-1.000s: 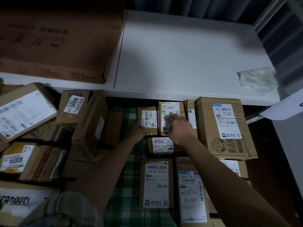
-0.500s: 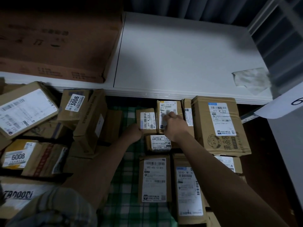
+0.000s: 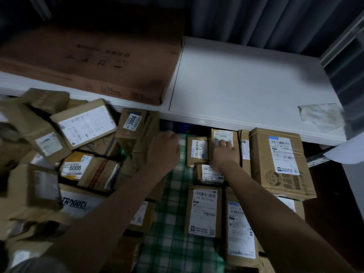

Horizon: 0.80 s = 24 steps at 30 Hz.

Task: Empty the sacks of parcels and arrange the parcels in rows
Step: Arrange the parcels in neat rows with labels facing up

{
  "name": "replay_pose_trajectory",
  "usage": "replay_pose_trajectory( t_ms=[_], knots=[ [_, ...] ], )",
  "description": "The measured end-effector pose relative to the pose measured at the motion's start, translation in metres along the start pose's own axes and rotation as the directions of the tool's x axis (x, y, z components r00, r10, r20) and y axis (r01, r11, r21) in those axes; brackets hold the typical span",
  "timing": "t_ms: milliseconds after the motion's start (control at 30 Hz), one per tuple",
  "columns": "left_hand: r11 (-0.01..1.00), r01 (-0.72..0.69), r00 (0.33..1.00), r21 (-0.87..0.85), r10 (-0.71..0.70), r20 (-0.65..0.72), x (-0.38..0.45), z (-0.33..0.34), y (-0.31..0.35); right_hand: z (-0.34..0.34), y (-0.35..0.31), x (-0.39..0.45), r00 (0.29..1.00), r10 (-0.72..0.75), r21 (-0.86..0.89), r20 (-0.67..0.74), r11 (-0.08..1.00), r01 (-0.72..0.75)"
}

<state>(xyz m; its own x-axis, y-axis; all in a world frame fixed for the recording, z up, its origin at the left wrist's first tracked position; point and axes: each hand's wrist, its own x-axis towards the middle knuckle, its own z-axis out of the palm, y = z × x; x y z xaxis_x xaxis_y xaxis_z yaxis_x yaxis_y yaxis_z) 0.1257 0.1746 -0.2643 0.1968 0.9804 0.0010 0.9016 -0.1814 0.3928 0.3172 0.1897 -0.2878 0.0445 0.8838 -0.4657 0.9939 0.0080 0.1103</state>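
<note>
Beside the large parcel (image 3: 279, 162), right hand (image 3: 223, 154) presses flat on an upright parcel (image 3: 222, 137); left hand (image 3: 165, 148), grip unclear, nears the leaning pile (image 3: 82, 144), which may topple.

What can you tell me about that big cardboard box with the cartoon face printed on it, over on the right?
The big box is plain brown cardboard, closed, lying flat with its top facing up. A white shipping label with barcodes and a blue tag covers its upper middle; a cartoon face and large characters are printed along its near edge. It sits at the right end of the row, partly under the white shelf, overlapping a parcel beneath. Neither hand touches it.
</note>
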Motion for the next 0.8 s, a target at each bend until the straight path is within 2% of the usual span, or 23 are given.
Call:
replay_pose_trajectory(
  t_ms=[33, 100, 167, 233, 300, 400, 533, 800],
  knots=[
    [0.998, 0.02, 0.995, 0.062, -0.014, -0.101, -0.003, -0.013, -0.011, -0.006, -0.011, -0.003, 0.998, -0.046, 0.04, -0.039, 0.998, 0.048],
    [0.985, 0.154, 0.977, 0.084, -0.139, -0.159, -0.007, -0.031, -0.028, -0.012, -0.031, -0.011, 0.986, -0.137, 0.189, -0.089, 0.97, 0.152],
    [0.943, 0.331, 0.943, 0.033, -0.33, -0.035, -0.011, -0.041, -0.04, -0.019, -0.053, -0.019, 0.971, -0.21, 0.337, -0.118, 0.911, 0.238],
    [0.895, 0.444, 0.888, -0.041, -0.433, 0.153, -0.016, -0.043, -0.049, -0.023, -0.075, -0.027, 0.958, -0.254, 0.466, -0.133, 0.837, 0.286],
    [0.886, 0.454, 0.875, -0.094, -0.424, 0.232, -0.02, -0.041, -0.054, -0.027, -0.091, -0.035, 0.955, -0.271, 0.601, -0.121, 0.746, 0.288],
    [0.888, 0.444, 0.888, -0.122, -0.418, 0.194, -0.022, -0.041, -0.058, -0.029, -0.103, -0.044, 0.958, -0.267, 0.71, -0.106, 0.654, 0.261],
    [0.861, 0.503, 0.849, -0.069, -0.478, 0.225, -0.022, -0.039, -0.063, -0.023, -0.104, -0.056, 0.97, -0.237, 0.726, -0.058, 0.657, 0.204],
    [0.889, 0.441, 0.896, -0.123, -0.429, 0.117, -0.03, -0.052, -0.048, -0.03, -0.084, -0.095, 0.969, -0.24, 0.726, -0.055, 0.657, 0.204]
  ],
)
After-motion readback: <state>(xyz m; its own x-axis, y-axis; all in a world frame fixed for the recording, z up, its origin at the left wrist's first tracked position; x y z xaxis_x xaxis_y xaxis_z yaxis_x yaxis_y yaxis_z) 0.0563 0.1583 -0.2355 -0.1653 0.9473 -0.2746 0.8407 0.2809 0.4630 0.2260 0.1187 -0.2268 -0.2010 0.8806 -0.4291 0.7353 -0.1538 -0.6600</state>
